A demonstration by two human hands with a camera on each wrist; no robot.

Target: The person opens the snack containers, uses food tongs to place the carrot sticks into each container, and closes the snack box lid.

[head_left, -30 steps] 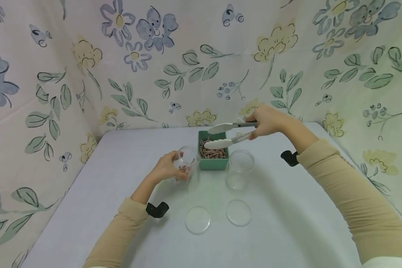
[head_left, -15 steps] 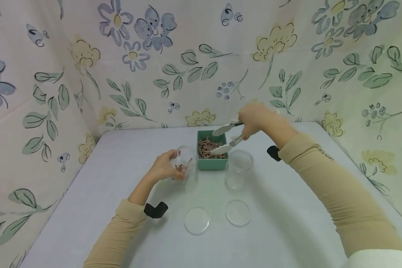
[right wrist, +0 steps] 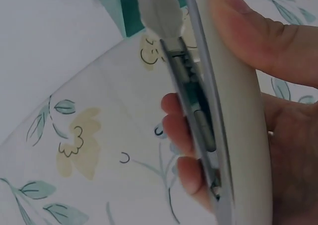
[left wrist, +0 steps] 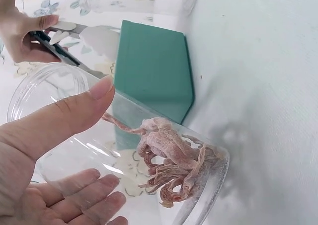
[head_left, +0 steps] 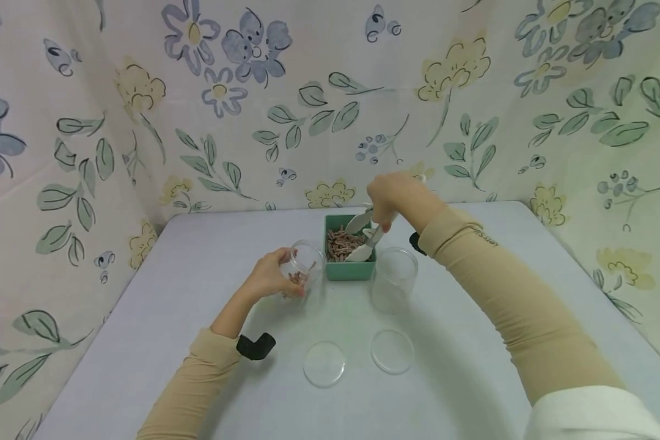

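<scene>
My left hand (head_left: 272, 275) grips a clear plastic jar (left wrist: 79, 150), its fingers and thumb round the wall. Brown dried strips (left wrist: 171, 150) lie at the bottom of this jar, which stands just left of a green box (head_left: 351, 271). Many similar brown strips (head_left: 341, 244) fill the box. In my right hand (head_left: 393, 195) is a pair of tongs (right wrist: 238, 106) with white tips. The tips point down into the box and stand apart, at the strips; whether they touch any is hard to tell.
A second clear jar (head_left: 395, 281) stands right of the box, without a lid. Two clear round lids (head_left: 324, 364) lie on the white table (head_left: 225, 391) in front. Flowered cloth (head_left: 308, 91) hangs behind the table and at both sides.
My right hand has moved left and tipped the tongs, so their tips have gone from above the green box down into it. The left hand and its jar have hardly moved.
</scene>
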